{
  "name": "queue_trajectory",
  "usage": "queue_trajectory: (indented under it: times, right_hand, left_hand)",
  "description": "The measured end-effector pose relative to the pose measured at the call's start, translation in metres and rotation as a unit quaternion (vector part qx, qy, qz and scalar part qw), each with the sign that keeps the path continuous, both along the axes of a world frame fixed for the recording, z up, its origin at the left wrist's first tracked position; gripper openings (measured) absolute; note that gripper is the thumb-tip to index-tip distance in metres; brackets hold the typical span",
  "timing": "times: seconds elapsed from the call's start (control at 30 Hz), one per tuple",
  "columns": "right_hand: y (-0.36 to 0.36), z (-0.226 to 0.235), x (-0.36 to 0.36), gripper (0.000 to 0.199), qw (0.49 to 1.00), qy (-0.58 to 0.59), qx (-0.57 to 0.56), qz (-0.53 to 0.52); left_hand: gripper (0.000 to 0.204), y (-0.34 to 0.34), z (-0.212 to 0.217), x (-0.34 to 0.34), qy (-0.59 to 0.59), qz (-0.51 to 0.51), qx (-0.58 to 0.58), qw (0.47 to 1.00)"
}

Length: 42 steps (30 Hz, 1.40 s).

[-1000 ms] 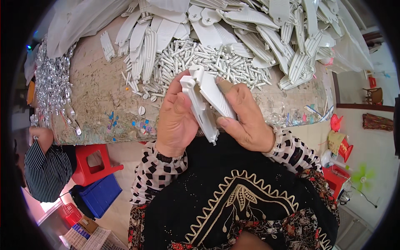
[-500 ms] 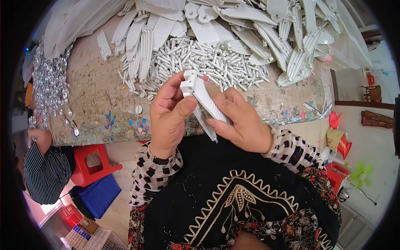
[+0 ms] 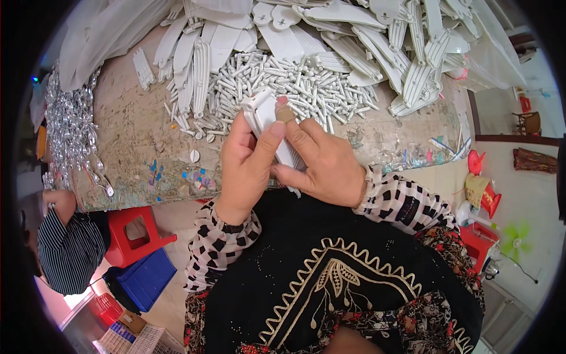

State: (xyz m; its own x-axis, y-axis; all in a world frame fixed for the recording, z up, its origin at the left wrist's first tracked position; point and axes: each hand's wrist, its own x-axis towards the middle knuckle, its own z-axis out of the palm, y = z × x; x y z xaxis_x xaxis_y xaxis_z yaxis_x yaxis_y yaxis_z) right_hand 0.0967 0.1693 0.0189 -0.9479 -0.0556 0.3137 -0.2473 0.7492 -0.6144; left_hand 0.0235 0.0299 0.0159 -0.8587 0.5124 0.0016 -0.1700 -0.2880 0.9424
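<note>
Above the near edge of one table (image 3: 127, 147), the left hand (image 3: 244, 168) and right hand (image 3: 324, 162) are both clamped on one white plastic piece (image 3: 265, 110). Past it lie one heap of white pegs (image 3: 253, 82), too many to count, and one pile of white panels (image 3: 282, 42).

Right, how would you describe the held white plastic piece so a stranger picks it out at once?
At the worn worktable, find the heap of small white pins. Just nearer the person, the left hand and right hand grip an elongated white plastic piece with a ridged face. Similar white parts lie piled beyond the pins; only this one is held.
</note>
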Motion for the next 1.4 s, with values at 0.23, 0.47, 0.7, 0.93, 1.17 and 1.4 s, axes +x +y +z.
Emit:
queue_trajectory:
  times: [0.23, 0.47, 0.7, 0.93, 1.17, 1.4]
  right_hand:
    - [0.034, 0.030, 0.002, 0.048, 0.988, 0.094, -0.117, 0.024]
    - [0.059, 0.027, 0.027, 0.020, 0.975, -0.079, -0.162, 0.130]
    - [0.066, 0.008, 0.044, 0.018, 0.971, -0.086, -0.198, 0.099]
    - [0.074, -0.011, 0.043, 0.020, 0.920, -0.204, -0.326, 0.070]
    - [0.096, -0.027, 0.001, 0.018, 0.987, 0.052, 0.065, -0.136]
    - [0.093, -0.032, -0.013, 0.024, 0.977, -0.002, 0.178, -0.114]
  left_hand:
    - [0.060, -0.009, 0.016, -0.004, 0.020, -0.132, -0.058, 0.989]
    - [0.074, -0.007, 0.009, 0.013, 0.146, -0.293, -0.164, 0.930]
    - [0.033, -0.011, 0.007, 0.018, 0.287, -0.269, -0.253, 0.884]
    - [0.023, -0.015, -0.004, 0.028, 0.283, -0.243, -0.317, 0.872]
    - [0.020, -0.011, -0.008, 0.024, 0.349, -0.163, -0.414, 0.825]
    - [0.024, -0.003, -0.006, 0.030, 0.408, -0.158, -0.482, 0.759]
